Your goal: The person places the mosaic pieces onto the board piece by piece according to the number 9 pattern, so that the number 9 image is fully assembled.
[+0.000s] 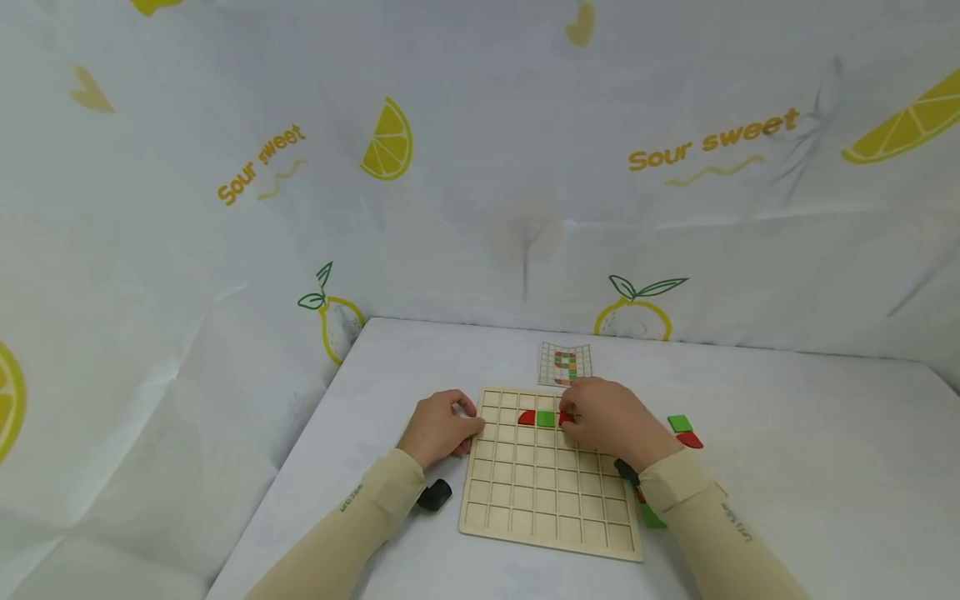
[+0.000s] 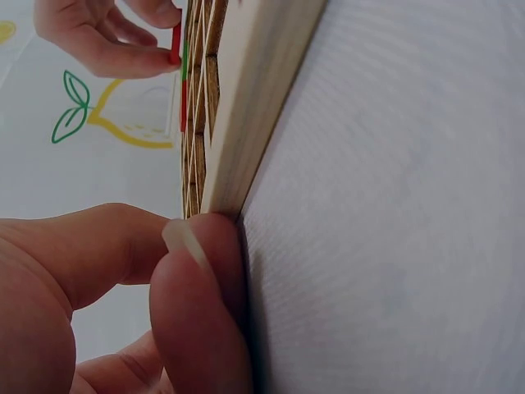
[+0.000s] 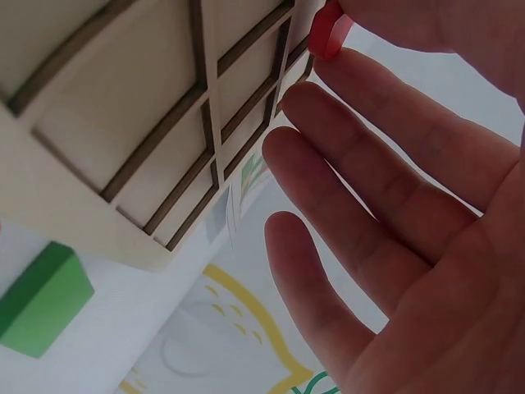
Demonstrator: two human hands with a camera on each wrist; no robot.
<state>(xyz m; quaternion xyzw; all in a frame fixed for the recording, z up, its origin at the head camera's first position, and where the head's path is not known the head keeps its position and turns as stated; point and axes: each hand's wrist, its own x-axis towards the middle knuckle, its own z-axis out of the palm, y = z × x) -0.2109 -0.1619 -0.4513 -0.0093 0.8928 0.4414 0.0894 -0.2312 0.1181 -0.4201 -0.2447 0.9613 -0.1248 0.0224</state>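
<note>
A light wooden grid board (image 1: 551, 479) lies flat on the white table. In one of its upper rows sit a red quarter-round tile (image 1: 527, 417) and a green square tile (image 1: 546, 419). Just right of the green one, my right hand (image 1: 607, 417) pinches another red tile (image 3: 330, 31) between thumb and index finger; its other fingers extend loosely in the right wrist view. At the board's upper left edge, my left hand (image 1: 442, 427) holds the rim with thumb and curled fingers, seen close up in the left wrist view beside the board's side (image 2: 254, 107).
Behind the board lies a pattern card (image 1: 565, 364) with a coloured figure on a grid. Right of the board are a green tile (image 1: 679, 424), a red tile (image 1: 690, 439) and another green tile (image 1: 652, 517), partly covered by my right forearm. A patterned cloth hangs behind the table.
</note>
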